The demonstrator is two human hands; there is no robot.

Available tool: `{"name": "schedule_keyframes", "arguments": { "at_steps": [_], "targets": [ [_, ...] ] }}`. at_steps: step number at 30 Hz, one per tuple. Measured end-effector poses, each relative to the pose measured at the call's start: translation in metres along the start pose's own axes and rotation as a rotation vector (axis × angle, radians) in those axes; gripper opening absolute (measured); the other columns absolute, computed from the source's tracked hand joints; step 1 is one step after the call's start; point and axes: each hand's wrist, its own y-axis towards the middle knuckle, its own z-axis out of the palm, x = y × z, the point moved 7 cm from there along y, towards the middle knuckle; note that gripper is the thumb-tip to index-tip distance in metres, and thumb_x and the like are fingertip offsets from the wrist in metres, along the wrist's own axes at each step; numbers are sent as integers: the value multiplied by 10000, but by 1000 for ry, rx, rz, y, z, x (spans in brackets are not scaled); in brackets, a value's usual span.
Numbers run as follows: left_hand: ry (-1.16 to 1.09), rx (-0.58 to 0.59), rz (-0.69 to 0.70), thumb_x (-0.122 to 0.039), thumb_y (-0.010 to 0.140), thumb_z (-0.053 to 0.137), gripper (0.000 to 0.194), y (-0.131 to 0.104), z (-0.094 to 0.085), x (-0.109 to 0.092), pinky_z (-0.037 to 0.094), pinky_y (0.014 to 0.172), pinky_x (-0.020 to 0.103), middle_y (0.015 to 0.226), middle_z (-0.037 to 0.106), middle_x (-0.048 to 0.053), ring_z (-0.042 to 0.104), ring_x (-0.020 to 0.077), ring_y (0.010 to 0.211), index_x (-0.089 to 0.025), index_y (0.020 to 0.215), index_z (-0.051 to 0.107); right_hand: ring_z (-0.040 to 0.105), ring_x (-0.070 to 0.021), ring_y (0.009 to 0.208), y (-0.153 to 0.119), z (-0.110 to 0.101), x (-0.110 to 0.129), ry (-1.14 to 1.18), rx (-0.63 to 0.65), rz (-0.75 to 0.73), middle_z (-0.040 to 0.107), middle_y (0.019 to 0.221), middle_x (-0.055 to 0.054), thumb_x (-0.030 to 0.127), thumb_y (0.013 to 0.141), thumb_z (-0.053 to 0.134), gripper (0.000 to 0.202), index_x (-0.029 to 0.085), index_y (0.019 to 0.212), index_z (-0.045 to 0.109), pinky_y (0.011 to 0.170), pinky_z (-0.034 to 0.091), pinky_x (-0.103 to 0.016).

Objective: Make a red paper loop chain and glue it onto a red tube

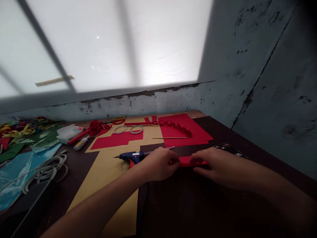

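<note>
A narrow strip of red paper (184, 161) lies low over the dark tabletop between my hands. My left hand (160, 164) is closed on its left end, fingers bent and pressed together. At the other end, my right hand (213, 164) has its fingers curled over the strip, with the thumb on the near side. Just left of my left hand rests a blue hot glue gun (131, 156) with a red trigger and a small red light. A clear glue stick (170, 147) sticks out behind it, partly hidden by my left hand.
Beyond my hands lie red paper sheets (184, 116), a twisted red paper strand (177, 125), a thin wooden stick (170, 138) and two silvery rings (136, 129). Scissors (119, 120), a glue bottle (81, 142) and coiled grey cable (49, 167) are leftward. A black packet (230, 149) sits right.
</note>
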Motion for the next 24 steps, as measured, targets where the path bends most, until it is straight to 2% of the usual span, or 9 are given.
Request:
{"name": "schedule_keyframes", "arguments": {
  "at_steps": [2, 4, 7, 11, 13, 15, 19, 21, 24],
  "targets": [
    [63, 27, -19, -264, 901, 492, 236, -3, 5, 0, 376, 587, 256, 731, 690, 26, 575, 145, 627, -199, 832, 708, 670, -226, 742, -1, 10, -7, -18, -46, -3, 725, 830, -44, 313, 888, 535, 194, 265, 861, 720, 656, 471, -297],
    [170, 10, -59, -258, 901, 484, 221, -5, 8, 1, 397, 589, 268, 748, 690, 36, 604, 172, 654, -200, 853, 692, 669, -219, 754, 1, 16, -14, 10, -65, -17, 721, 837, -37, 268, 915, 478, 218, 261, 887, 695, 671, 469, -297],
    [407, -112, -69, -190, 897, 462, 224, -6, 12, -9, 461, 621, 296, 891, 696, 70, 642, 216, 756, -170, 1025, 645, 668, -202, 828, 7, 21, -23, 100, -73, -60, 718, 949, -23, 224, 926, 442, 212, 263, 1004, 635, 726, 474, -293],
    [749, -275, 85, -103, 931, 392, 338, -10, 26, -36, 526, 844, 379, 1180, 647, 140, 634, 266, 1022, -122, 1217, 572, 658, -194, 862, 15, 26, -33, 142, -90, -60, 700, 984, -30, 158, 889, 451, 219, 243, 1052, 571, 782, 472, -299],
    [827, -284, 81, -109, 935, 403, 342, -14, 38, -40, 511, 932, 416, 1224, 635, 171, 624, 287, 1085, -89, 1222, 587, 652, -189, 855, 18, 29, -36, 147, -97, -48, 691, 973, -32, 135, 880, 445, 235, 236, 1061, 553, 792, 470, -303],
    [831, -254, 5, -142, 924, 442, 351, -19, 48, -36, 522, 925, 448, 1230, 637, 212, 631, 319, 1086, -55, 1225, 601, 645, -183, 848, 20, 31, -38, 149, -108, -37, 682, 970, -32, 124, 879, 440, 234, 232, 1057, 546, 791, 473, -306],
    [690, -164, -118, -365, 954, 435, 512, -27, 59, -30, 532, 906, 519, 1286, 603, 278, 609, 394, 1144, -31, 1323, 555, 635, -181, 858, 19, 30, -40, 151, -164, -38, 664, 999, -38, 127, 888, 445, 234, 230, 1071, 548, 776, 495, -310],
    [610, -94, -153, -456, 950, 411, 619, -28, 62, -29, 520, 927, 541, 1313, 578, 305, 593, 420, 1173, -20, 1378, 511, 629, -200, 933, 16, 26, -37, 105, -253, -74, 649, 1053, -56, 123, 882, 463, 242, 226, 1077, 563, 822, 504, -335],
    [517, -18, -198, -524, 935, 398, 717, -28, 66, -25, 492, 956, 584, 1363, 520, 341, 543, 466, 1230, -8, 1431, 452, 598, -244, 1056, 5, 22, -27, -39, -412, -174, 620, 1142, -80, 102, 864, 486, 216, 228, 971, 625, 912, 491, -402]
  ]
}}
